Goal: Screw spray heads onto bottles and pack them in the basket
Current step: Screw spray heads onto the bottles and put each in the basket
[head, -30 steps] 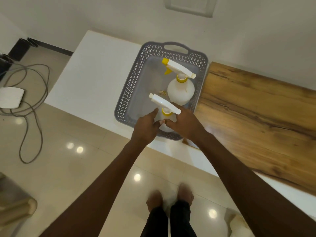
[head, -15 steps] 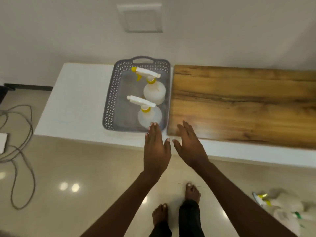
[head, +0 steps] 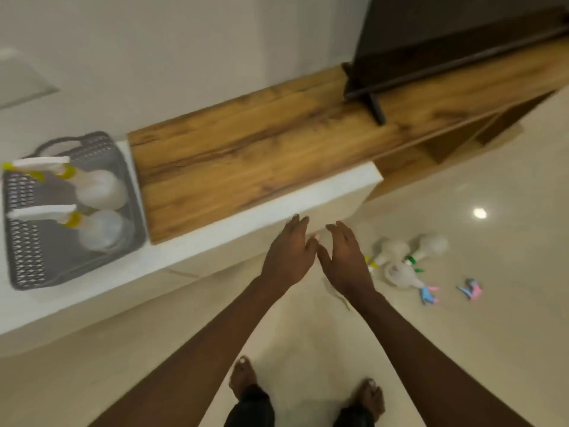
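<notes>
The left hand (head: 288, 252) and right hand (head: 346, 257) hang side by side in the middle of the view, fingers straight and released, holding nothing, over the floor (head: 462, 349) just off the desk (head: 215, 238) edge. At about 3 o'clock from the right hand, a blurred cluster of loose bottles (head: 403, 263) lies on the floor, with pink-and-blue spray heads (head: 469, 289) beside them. Far off at 9 o'clock, the grey basket (head: 27, 257) sits on the desk holding two capped spray bottles (head: 98, 186) with yellow collars, beside a wooden board (head: 246, 158).
</notes>
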